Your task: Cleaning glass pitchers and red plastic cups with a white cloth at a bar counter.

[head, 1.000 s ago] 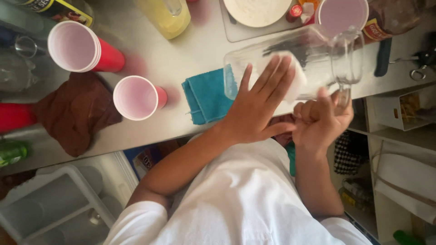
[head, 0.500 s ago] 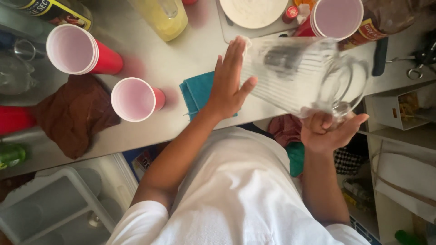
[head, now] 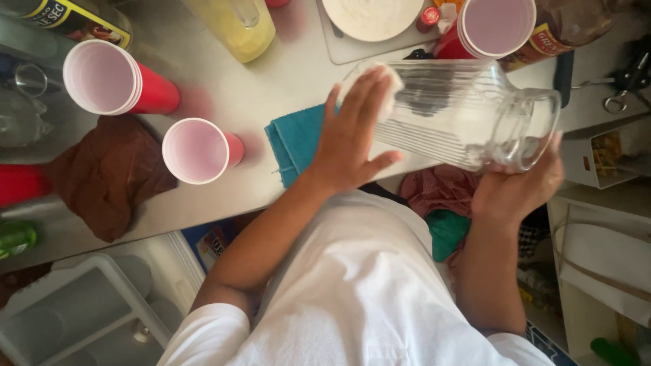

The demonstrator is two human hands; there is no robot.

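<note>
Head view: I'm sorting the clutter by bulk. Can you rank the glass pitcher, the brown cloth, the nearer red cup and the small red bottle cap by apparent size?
1. glass pitcher, though held up nearer the camera, so unsure
2. brown cloth
3. nearer red cup
4. small red bottle cap
</note>
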